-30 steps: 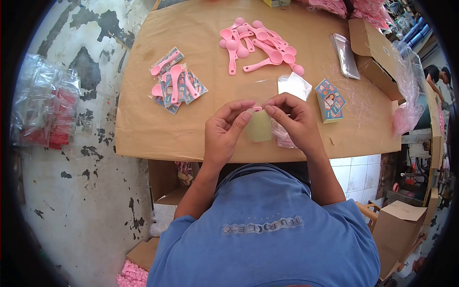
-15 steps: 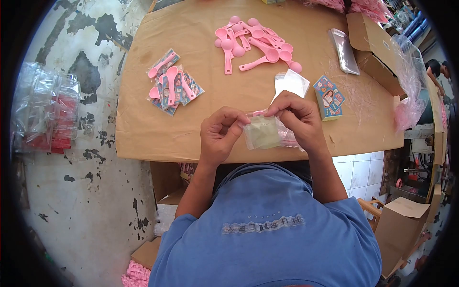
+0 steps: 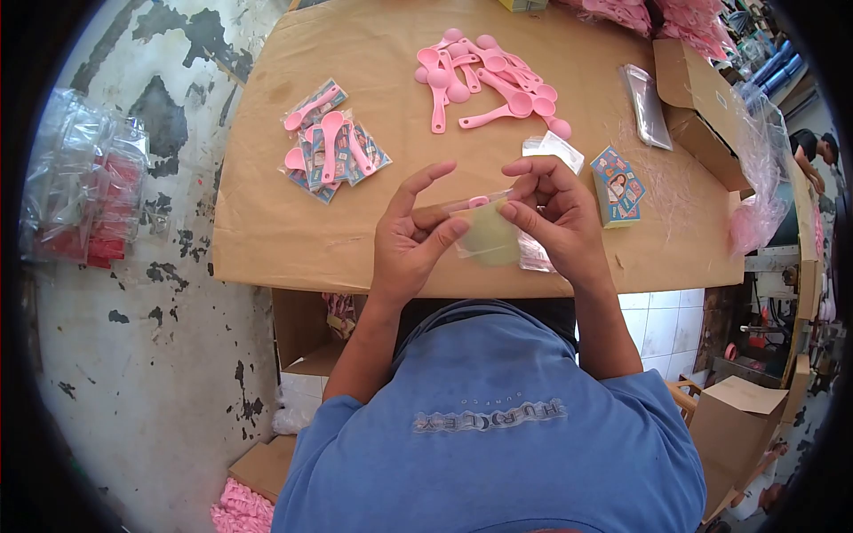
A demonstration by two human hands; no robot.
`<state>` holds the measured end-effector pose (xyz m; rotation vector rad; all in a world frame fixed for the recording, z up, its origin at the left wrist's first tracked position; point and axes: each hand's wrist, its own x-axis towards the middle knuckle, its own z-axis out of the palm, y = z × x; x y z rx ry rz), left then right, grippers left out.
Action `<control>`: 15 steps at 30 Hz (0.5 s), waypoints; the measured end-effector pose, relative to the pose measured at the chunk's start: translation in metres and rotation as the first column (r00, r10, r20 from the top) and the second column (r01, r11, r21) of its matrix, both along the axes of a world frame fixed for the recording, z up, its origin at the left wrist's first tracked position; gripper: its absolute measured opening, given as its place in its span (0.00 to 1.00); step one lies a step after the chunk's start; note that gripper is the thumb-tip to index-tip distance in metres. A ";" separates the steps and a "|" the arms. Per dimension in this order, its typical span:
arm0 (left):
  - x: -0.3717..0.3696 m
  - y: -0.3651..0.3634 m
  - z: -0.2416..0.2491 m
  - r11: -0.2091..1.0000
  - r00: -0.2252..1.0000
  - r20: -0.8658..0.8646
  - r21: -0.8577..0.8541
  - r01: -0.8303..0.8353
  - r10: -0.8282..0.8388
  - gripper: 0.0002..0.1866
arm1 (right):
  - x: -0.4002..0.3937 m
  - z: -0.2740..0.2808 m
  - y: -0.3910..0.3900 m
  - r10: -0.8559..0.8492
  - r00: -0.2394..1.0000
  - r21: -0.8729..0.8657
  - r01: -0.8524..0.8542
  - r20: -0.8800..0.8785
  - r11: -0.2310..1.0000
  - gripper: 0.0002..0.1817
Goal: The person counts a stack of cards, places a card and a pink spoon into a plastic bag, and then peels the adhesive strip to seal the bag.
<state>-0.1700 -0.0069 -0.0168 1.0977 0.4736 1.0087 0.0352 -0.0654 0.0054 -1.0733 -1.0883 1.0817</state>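
Observation:
Near the front edge of the brown-covered table (image 3: 355, 258), a small clear plastic bag (image 3: 490, 238) with a pale greenish area hangs between my hands. My right hand (image 3: 562, 213) pinches its top corner between thumb and fingers. My left hand (image 3: 416, 226) is at the bag's left side, thumb against its edge and index finger raised apart. A pink piece (image 3: 480, 202) shows at the bag's top. Under my right hand lie more clear bags (image 3: 533, 253) with pink in them. White sheets (image 3: 555, 153) and a stack of printed cards (image 3: 617, 188) lie beyond it.
Pink spoons (image 3: 520, 105) are heaped at the back. Bagged spoons with printed cards (image 3: 333, 151) lie at the left. A clear packet (image 3: 646, 107) and an open cardboard box (image 3: 702, 107) are at the right. Another person (image 3: 807, 147) is at the far right.
The fingers of my left hand have spread, with its index finger lifted away from the bag. The view has shifted slightly.

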 end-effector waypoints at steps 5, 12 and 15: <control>-0.008 0.002 -0.006 0.990 0.973 -0.183 -0.031 0.136 -0.140 0.25 | -0.003 -0.005 0.004 -0.058 0.998 0.102 0.061 -0.034 0.993 0.23; -0.014 0.010 -0.006 0.997 0.986 -0.162 0.075 -0.036 0.048 0.23 | 0.006 -0.011 -0.004 0.037 0.949 -0.072 -0.015 0.312 0.997 0.22; -0.030 0.032 0.000 0.927 0.956 -0.088 0.283 -0.245 0.280 0.23 | 0.019 -0.009 -0.006 -0.067 0.806 -0.021 0.097 0.588 0.995 0.20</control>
